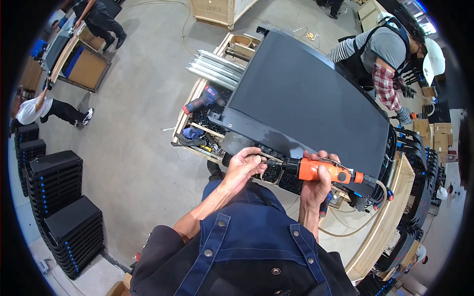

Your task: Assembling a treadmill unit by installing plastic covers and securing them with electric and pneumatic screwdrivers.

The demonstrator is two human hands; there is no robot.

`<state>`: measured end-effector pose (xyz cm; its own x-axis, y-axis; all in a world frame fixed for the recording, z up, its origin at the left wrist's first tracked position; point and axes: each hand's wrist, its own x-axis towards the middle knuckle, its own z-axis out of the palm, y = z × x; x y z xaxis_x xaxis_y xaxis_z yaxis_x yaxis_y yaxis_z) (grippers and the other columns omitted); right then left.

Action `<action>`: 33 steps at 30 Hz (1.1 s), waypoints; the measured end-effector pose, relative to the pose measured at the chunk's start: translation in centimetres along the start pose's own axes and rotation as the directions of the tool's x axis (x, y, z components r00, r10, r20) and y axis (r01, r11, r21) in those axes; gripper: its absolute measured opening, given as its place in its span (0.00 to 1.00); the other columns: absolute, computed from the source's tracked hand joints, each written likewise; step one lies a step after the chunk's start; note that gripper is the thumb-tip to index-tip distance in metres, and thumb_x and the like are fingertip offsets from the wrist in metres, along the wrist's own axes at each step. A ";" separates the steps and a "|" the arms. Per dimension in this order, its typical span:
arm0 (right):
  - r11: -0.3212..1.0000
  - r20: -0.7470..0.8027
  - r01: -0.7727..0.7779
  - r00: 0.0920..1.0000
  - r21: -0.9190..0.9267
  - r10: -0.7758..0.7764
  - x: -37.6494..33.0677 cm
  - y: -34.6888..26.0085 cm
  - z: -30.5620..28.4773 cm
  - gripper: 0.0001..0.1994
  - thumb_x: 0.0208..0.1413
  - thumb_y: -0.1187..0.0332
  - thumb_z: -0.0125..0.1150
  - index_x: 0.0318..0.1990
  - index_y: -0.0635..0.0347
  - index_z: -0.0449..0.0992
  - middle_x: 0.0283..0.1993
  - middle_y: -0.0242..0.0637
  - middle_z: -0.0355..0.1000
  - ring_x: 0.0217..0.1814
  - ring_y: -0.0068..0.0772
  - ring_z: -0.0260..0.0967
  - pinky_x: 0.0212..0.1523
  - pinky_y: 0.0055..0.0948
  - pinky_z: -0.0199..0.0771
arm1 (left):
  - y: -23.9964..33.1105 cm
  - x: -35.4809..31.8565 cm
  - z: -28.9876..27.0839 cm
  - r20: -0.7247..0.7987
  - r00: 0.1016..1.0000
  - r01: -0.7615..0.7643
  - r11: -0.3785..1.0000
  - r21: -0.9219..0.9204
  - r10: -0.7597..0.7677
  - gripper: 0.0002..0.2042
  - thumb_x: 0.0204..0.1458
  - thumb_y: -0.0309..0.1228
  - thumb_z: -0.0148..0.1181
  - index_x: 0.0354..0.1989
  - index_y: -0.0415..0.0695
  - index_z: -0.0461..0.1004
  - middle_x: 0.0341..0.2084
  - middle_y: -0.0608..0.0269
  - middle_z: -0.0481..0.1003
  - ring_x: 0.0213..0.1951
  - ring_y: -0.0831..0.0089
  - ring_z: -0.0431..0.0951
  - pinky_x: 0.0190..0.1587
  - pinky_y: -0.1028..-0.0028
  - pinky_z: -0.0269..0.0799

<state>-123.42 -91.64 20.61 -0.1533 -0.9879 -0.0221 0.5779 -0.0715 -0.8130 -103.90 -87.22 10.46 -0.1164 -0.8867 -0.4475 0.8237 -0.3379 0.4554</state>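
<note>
My right hand (311,192) is wrapped round an orange air screwdriver (316,169) with a black nose, held nearly level in front of my body. A pale hose runs from its right end. At the tool's left end, the fingers of my left hand (237,172) are closed at the tip of its bit; what they pinch is too small to make out. Just beyond both hands lies a large dark grey panel (306,93) on a wooden bench. A red and dark blue cordless drill (203,99) rests by the panel's left side.
Silvery metal tubes (215,68) lie on the bench's left part, near a tray of small dark parts. Across the panel, a co-worker in a white cap (434,61) works with gloved hands. Stacked black frames (74,232) stand at left; a wooden crate edge (385,217) borders the right.
</note>
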 end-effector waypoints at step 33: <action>0.857 0.483 0.104 0.857 -0.505 0.181 3.6 13.6 17.8 0.21 0.49 0.72 0.71 0.49 0.62 0.69 0.48 0.36 0.69 0.52 0.29 0.70 0.53 0.33 0.73 | 21.8 3.3 5.6 0.727 0.428 -0.861 -0.002 0.509 0.536 0.16 0.47 0.39 0.70 0.24 0.42 0.70 0.20 0.58 0.70 0.24 0.59 0.73 0.29 0.63 0.70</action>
<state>-101.81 -98.64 19.84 0.3607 -0.9256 0.1147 0.0742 -0.0941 -0.9928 -89.45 -99.27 23.24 -0.0118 -0.7906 0.6122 -0.1836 0.6036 0.7759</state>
